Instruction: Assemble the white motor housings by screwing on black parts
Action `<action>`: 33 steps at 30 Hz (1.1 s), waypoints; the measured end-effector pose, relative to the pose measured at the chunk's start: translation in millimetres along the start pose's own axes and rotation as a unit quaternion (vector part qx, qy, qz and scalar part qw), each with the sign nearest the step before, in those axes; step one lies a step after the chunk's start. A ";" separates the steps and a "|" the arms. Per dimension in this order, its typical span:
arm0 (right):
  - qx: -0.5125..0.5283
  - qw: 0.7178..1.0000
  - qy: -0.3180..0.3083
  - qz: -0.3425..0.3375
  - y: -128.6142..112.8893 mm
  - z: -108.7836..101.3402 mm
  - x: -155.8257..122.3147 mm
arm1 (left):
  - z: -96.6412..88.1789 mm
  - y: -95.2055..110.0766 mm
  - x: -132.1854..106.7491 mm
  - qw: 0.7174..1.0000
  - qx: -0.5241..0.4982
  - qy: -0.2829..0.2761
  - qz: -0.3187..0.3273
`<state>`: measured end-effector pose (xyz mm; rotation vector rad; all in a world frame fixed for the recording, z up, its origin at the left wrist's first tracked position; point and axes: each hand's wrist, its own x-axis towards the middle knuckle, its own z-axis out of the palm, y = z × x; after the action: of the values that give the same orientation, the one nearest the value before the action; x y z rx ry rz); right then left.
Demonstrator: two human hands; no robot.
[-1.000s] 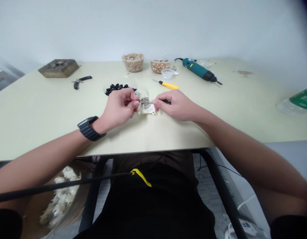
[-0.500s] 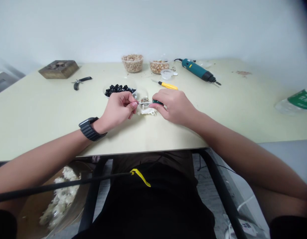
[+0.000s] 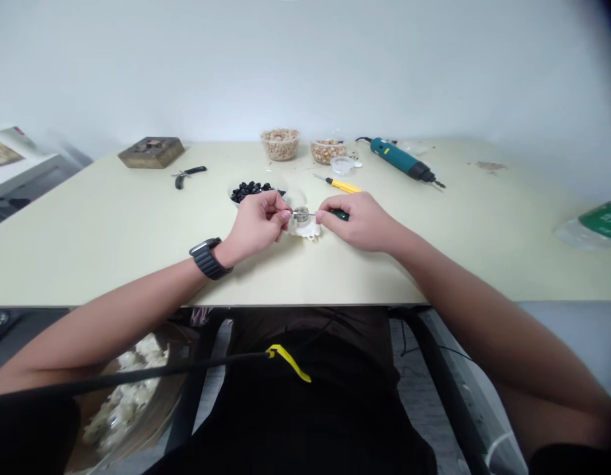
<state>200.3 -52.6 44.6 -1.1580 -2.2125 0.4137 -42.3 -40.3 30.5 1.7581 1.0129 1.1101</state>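
My left hand (image 3: 258,224) is closed in a pinch, holding something too small to make out against the tip of a thin metal tool. My right hand (image 3: 357,221) is wrapped round that tool's dark green handle (image 3: 341,215), with the metal shaft pointing left toward my left fingertips. Between the two hands a small white holder (image 3: 305,229) sits on the table (image 3: 112,224) with a greyish piece in it. A clear dish of black beads (image 3: 256,189) stands just behind my left hand. A dark watch is on my left wrist.
At the back stand two tubs of tan beads (image 3: 280,143), a small clear cup (image 3: 342,165), a teal rotary tool (image 3: 402,160), a yellow-handled tool (image 3: 338,184), pliers (image 3: 187,174) and a wooden block (image 3: 151,151). A green-labelled bottle (image 3: 592,224) lies at the right. A bowl of white bits (image 3: 122,402) sits below the table edge.
The view has shifted, so everything sits lower and further right in the frame. Both hands keep their grip; the tool tip stays at my left fingertips over the white holder.
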 end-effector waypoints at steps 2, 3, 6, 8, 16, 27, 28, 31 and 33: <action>0.025 0.999 -0.021 0.007 -0.2 -3.2 1.8 | 0.5 0.8 0.9 1.000 0.008 0.008 0.005; 0.030 0.999 -0.026 0.008 -0.1 -4.1 2.6 | 0.5 1.2 1.3 1.000 0.012 0.011 0.006; 0.031 0.999 -0.018 0.007 0.9 -4.6 4.3 | 0.0 1.3 2.5 1.000 0.016 0.022 0.005; 0.030 0.999 -0.014 0.005 1.6 -4.7 4.8 | -0.4 0.7 2.9 0.999 0.019 0.027 0.008; 0.099 0.991 -0.056 0.066 -2.1 -4.4 5.6 | 0.1 -0.1 2.1 1.000 0.011 0.024 0.012; 0.135 0.989 -0.032 0.055 -0.8 -6.2 5.0 | 1.3 -3.4 4.0 0.997 0.030 0.031 0.056; 0.136 0.989 -0.026 0.046 -0.1 -5.6 5.1 | 1.2 -3.7 3.9 0.998 0.029 0.032 0.053; 0.139 0.990 -0.010 0.026 1.4 -2.6 5.8 | 0.7 -5.3 3.4 0.998 0.025 0.031 0.042; 0.145 0.989 -0.003 0.013 1.9 -0.7 6.1 | 0.4 -7.0 3.2 0.999 0.020 0.027 0.039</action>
<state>199.3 -46.5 46.3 -1.0299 -2.0600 0.7246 -42.4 -35.0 24.9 1.8207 1.0123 1.2001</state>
